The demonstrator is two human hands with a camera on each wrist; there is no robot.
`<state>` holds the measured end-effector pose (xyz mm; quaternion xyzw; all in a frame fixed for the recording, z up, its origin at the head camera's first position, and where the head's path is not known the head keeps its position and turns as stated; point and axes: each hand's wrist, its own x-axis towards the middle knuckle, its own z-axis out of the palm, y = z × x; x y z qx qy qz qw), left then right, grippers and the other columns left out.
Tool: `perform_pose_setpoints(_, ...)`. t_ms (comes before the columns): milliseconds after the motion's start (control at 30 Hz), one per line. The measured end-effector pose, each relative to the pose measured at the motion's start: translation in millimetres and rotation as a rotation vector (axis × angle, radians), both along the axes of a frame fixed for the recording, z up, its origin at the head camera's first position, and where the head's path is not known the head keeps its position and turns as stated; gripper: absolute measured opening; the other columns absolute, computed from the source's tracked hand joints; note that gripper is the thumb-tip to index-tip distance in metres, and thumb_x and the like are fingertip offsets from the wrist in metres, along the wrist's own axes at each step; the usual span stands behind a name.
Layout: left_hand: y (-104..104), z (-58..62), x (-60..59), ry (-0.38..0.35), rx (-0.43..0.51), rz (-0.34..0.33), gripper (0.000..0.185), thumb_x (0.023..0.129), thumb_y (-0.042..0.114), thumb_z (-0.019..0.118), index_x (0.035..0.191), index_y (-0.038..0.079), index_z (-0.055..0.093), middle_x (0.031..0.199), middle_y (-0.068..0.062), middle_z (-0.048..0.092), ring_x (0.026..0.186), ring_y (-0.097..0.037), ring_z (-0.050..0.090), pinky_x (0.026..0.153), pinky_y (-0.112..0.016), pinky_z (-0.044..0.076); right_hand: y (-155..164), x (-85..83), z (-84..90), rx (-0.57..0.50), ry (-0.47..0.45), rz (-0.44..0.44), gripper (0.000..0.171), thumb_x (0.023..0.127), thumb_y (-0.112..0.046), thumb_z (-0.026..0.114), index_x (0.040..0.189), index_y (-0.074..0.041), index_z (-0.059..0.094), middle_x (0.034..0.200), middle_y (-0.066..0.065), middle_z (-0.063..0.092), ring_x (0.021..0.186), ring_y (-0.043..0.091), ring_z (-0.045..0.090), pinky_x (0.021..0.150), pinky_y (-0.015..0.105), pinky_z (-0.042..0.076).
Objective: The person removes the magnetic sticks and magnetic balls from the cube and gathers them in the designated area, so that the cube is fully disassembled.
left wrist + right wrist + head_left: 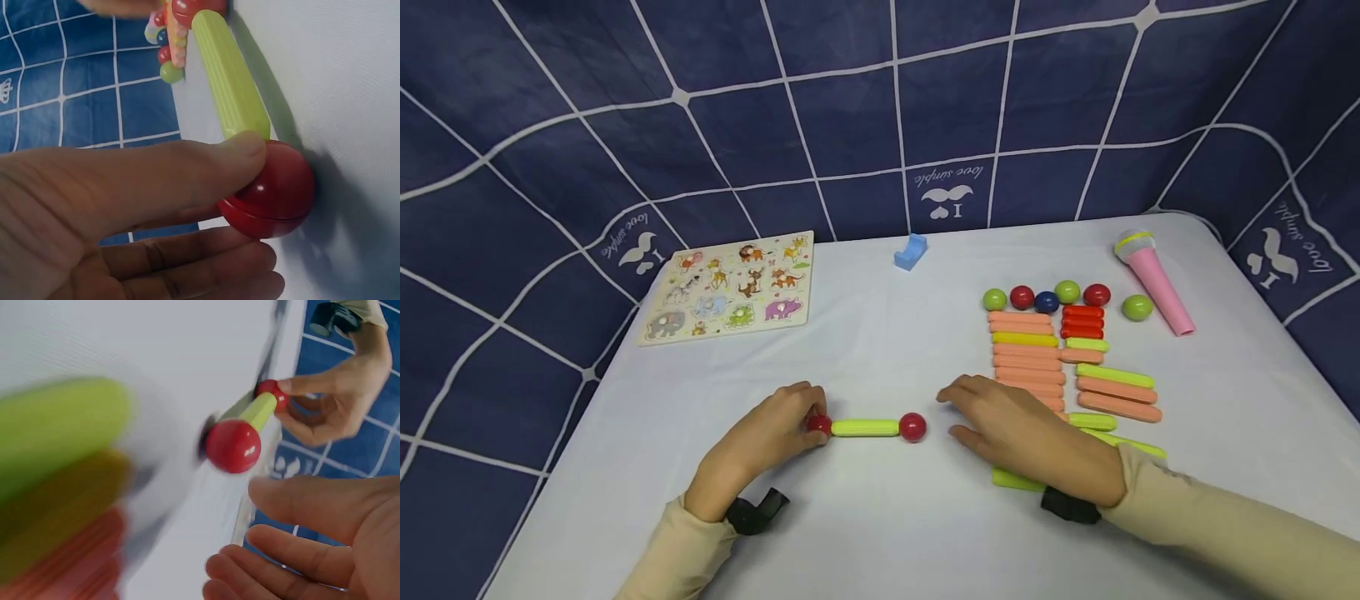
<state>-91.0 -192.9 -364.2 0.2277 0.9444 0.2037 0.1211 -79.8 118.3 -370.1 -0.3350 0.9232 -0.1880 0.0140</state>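
A yellow-green stick [865, 427] lies on the white table [880, 533] with a red ball at each end. My left hand [775, 433] pinches the left red ball [818, 425] [272, 190] between thumb and fingers, as the left wrist view shows close up. The right red ball [913, 427] [233, 445] sits free at the stick's other end. My right hand [1007, 421] hovers just right of it, fingers relaxed and holding nothing, resting over the near end of a pile of sticks [1037, 358].
Orange, yellow, red and green sticks lie in rows right of centre, with several coloured balls [1045, 297] behind them. A pink toy microphone [1153, 279] lies far right, a blue block [911, 252] at the back, an animal puzzle board [730, 285] back left.
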Motion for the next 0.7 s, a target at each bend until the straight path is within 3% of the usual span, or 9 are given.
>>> perform_pose_setpoints(133, -0.4, 0.0, 0.9, -0.005, 0.002, -0.004, 0.027, 0.076, 0.004, 0.084, 0.081, 0.01, 0.057, 0.076, 0.002, 0.052, 0.069, -0.011, 0.046, 0.061, -0.024, 0.042, -34.2, -13.2, -3.1, 0.032, -0.039, 0.068, 0.034, 0.086, -0.019, 0.077, 0.115, -0.005, 0.067, 0.1, 0.005, 0.066, 0.086, 0.016, 0.061, 0.07, 0.03, 0.055)
perform_pose_setpoints(367, 0.8, 1.2, -0.5, 0.007, 0.014, -0.061, 0.022, 0.075, 0.003, 0.084, 0.091, 0.008, 0.069, 0.082, 0.002, 0.056, 0.076, -0.015, 0.053, 0.067, -0.026, 0.046, -61.3, -14.7, -14.0, 0.068, 0.052, 0.099, 0.009, 0.086, -0.013, 0.074, 0.091, -0.009, 0.068, 0.075, -0.003, 0.052, 0.059, 0.01, 0.049, 0.049, 0.025, 0.043)
perform_pose_setpoints(533, -0.6, 2.6, -2.7, -0.008, 0.022, -0.056, 0.02, 0.075, 0.003, 0.084, 0.091, 0.008, 0.072, 0.082, 0.002, 0.056, 0.076, -0.017, 0.053, 0.066, -0.025, 0.045, -63.8, -14.3, -16.9, 0.032, 0.088, 0.091, 0.004, 0.086, -0.008, 0.073, 0.085, -0.007, 0.069, 0.073, -0.002, 0.054, 0.056, 0.011, 0.051, 0.05, 0.023, 0.045)
perform_pose_setpoints(700, -5.0, -0.5, -2.3, -0.03, 0.05, -0.059, 0.019, 0.075, 0.001, 0.083, 0.088, 0.007, 0.071, 0.08, 0.002, 0.054, 0.075, -0.017, 0.052, 0.065, -0.024, 0.045, -61.2, -14.6, -16.4, 0.011, 0.013, 0.099, 0.004, 0.089, -0.007, 0.071, 0.092, -0.006, 0.071, 0.08, 0.0, 0.06, 0.063, 0.012, 0.056, 0.057, 0.025, 0.049)
